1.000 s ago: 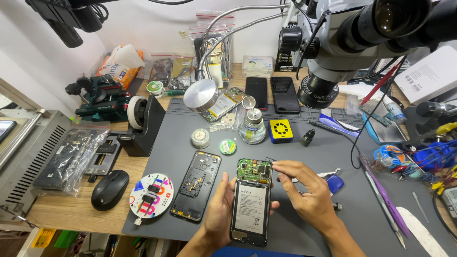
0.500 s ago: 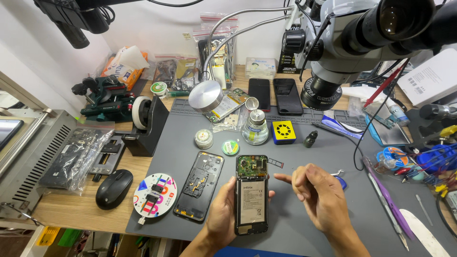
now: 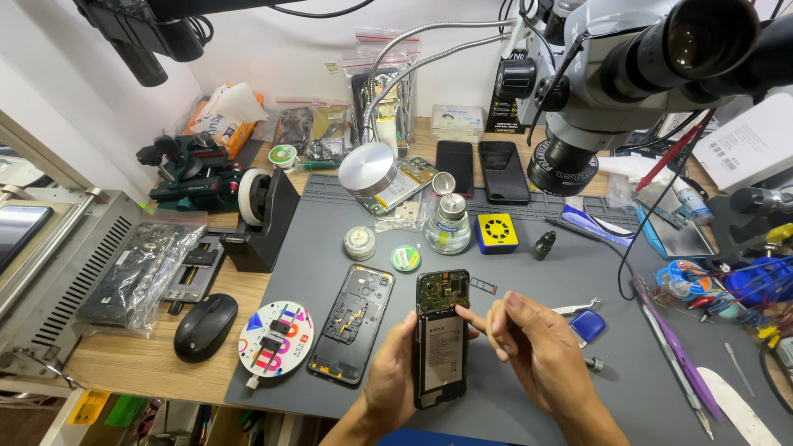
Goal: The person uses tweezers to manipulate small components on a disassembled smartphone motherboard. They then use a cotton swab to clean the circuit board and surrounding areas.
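Right hand (image 3: 537, 351): fingers pinched narrow, possibly on a tiny part, too small to tell; index tip held just right of the opened phone (image 3: 440, 339). Phone gripped along its lower edge by the left hand (image 3: 395, 384), long axis running away from the body, battery and green board exposed. A back cover (image 3: 353, 323) lies left on the counter (image 3: 314, 248).

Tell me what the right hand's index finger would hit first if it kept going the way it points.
Probably the opened phone: the right hand points its index fingertip left, already about at the phone's right edge, which the left hand holds.
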